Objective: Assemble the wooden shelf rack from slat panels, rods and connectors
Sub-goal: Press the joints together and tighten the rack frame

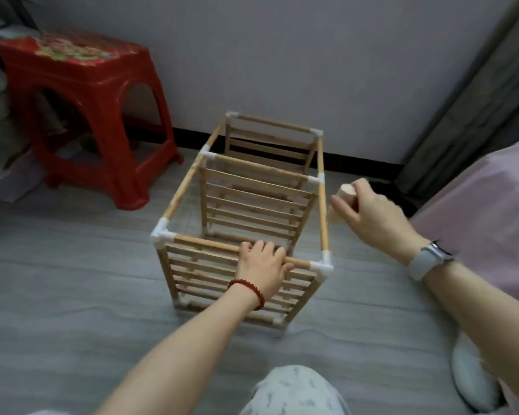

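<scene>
Well, the rack (pixel 246 217) stands on the floor (pixel 72 280), left hand (pixel 262 265) gripping its near top rod (pixel 204 244). Right hand (pixel 369 205) grips a wooden mallet (pixel 346 190) beside it. A hard knock could pop a connector (pixel 321 266) loose or skew the frame.

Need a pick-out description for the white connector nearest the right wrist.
Start at the wooden rack on the grey floor. Follow the near top rod that the left hand grips rightward to its end. That white corner connector is the nearest top corner.
</scene>
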`<state>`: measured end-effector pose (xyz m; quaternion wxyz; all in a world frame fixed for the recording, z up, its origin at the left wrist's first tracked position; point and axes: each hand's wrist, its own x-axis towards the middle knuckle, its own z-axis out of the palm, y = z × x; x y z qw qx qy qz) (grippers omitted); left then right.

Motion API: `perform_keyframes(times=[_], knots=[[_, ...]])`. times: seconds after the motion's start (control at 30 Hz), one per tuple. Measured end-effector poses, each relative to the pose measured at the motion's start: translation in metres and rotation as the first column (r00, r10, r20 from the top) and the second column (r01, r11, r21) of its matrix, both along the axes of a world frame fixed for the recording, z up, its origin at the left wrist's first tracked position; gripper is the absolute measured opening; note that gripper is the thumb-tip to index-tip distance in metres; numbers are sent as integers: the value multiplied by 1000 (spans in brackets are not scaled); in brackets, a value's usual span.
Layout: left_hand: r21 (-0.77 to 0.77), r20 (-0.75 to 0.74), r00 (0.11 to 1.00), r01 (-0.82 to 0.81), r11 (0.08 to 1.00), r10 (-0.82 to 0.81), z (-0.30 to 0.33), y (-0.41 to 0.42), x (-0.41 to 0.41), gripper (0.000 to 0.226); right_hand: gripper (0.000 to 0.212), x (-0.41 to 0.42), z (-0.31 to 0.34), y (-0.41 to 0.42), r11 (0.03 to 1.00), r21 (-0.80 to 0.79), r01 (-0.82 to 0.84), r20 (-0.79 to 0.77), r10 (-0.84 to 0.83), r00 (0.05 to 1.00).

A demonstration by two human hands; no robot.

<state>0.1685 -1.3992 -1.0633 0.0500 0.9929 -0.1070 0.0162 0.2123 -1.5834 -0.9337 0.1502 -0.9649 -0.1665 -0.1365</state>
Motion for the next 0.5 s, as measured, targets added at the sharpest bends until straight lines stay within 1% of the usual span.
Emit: perform_keyframes(times=[0.03,0.07,0.1,0.13,0.17,0.2,0.23,0.27,0.3,0.33,0.37,0.4,0.43,0.47,0.5], knots=[[8,7,1000,3,1000,-3,-2,-7,3,39,32,2,5,-7,977,212,2,136,-31,990],[10,19,1000,-1,1000,1,-5,-10,5,39,32,3,6,-8,896,441,-44,248,-75,966],[9,26,1000,-3,1000,3,-7,-11,6,39,31,-1,-3,-8,827,557,-76,305,-118,945],[10,30,1000,-1,1000,1,-9,-12,7,39,29,-9,-21,-11,841,540,-19,277,-156,948],[9,34,999,-1,1000,1,-9,-12,9,39,29,-20,-45,-10,917,389,93,163,-168,972],[13,30,1000,3,1000,-3,-9,-13,10,38,30,-30,-71,-10,976,140,167,-30,-164,986],[18,21,1000,8,1000,-9,-9,-12,11,38,29,-33,-88,-12,984,-45,174,-184,-179,966],[24,19,1000,15,1000,-15,-8,-12,10,37,29,-27,-93,-18,986,-85,144,-220,-159,962],[21,25,1000,14,1000,-15,-7,-12,11,37,28,-13,-86,-23,991,-50,122,-204,-129,970],[15,17,1000,13,1000,-13,-6,-11,11,37,28,-2,-72,-27,990,52,127,-134,-120,984],[11,2,1000,15,1000,-15,-6,-12,10,36,28,6,-58,-32,967,210,146,-32,-142,989],[10,2,1000,13,1000,-13,-7,-11,10,36,28,9,-50,-31,906,404,123,72,-166,984],[14,2,1000,13,1000,-13,-8,-11,10,36,31,6,-53,-34,836,541,91,121,-184,975],[16,-1,1000,12,1000,-12,-7,-11,10,36,36,-4,-62,-32,824,557,102,86,-180,980],[21,-7,1000,6,1000,-6,-6,-11,11,37,40,-21,-75,-25,876,458,149,-23,-156,988]])
